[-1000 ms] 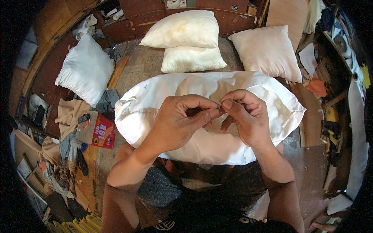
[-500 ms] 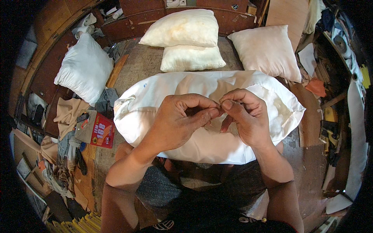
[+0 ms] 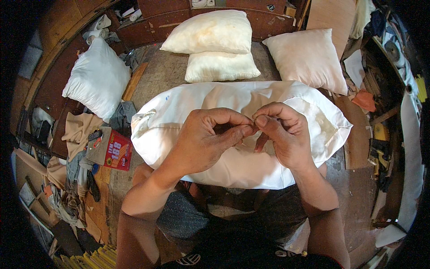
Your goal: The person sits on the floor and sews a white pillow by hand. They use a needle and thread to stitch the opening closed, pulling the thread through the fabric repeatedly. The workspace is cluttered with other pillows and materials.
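Observation:
A large white stuffed cushion lies across in front of my legs, its fabric creased and its corners pointed. Above its middle, my left hand and my right hand meet at the fingertips. Thumb and index finger of each are pinched together, almost touching the other hand's. Whatever sits between them is too small to make out. The other fingers of my right hand curl loosely below the pinch.
Two stacked cream pillows lie at the back. A pinkish-white pillow rests back right, a bluish-white pillow back left. A red and grey package and cloth scraps are at left. Several tools and a paper roll line the right side.

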A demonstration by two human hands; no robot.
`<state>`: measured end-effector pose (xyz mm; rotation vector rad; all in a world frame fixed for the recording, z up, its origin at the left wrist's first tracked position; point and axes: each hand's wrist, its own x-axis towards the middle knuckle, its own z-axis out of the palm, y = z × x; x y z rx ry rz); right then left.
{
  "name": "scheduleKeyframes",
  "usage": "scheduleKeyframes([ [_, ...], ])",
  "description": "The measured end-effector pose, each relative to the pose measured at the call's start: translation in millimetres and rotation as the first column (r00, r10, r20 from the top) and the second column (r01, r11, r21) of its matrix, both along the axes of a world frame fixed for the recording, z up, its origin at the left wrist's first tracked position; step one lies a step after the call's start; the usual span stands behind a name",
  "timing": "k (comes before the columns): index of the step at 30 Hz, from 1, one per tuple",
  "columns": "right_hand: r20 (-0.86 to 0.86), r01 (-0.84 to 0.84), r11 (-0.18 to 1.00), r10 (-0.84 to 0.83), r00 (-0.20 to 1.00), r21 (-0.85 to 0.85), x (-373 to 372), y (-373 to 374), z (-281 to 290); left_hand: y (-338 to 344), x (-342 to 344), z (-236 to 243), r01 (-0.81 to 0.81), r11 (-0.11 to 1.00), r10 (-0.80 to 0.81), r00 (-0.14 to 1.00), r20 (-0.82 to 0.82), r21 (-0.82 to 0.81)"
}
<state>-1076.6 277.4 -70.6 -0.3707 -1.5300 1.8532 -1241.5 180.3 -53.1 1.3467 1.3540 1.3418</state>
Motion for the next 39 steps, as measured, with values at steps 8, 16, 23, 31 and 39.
scheduleKeyframes([
  [8,0.012,-0.009,1.0,0.009,1.0,0.02,0.1,1.0,-1.2,-0.6,-0.3,0.6,0.008,1.0,-0.008,1.0,-0.026,0.018],
  [16,0.028,0.009,1.0,-0.01,1.0,0.02,0.0,-0.2,-0.2,-0.6,-0.5,1.4,0.005,1.0,-0.005,1.0,0.019,-0.021],
  [23,0.056,0.027,0.999,-0.029,0.998,0.033,-0.2,-0.5,0.4,-0.7,-0.6,-0.8,0.017,1.0,-0.016,0.999,0.04,-0.009],
  [31,0.059,0.032,0.998,-0.034,0.998,0.045,-0.1,-1.2,0.4,-0.1,-1.1,-0.7,0.008,1.0,-0.008,1.0,0.021,-0.028],
  [39,0.084,0.039,0.997,-0.045,0.995,0.072,0.3,-1.4,1.0,-0.5,-1.7,-1.6,0.02,1.0,-0.021,0.998,0.051,0.006],
])
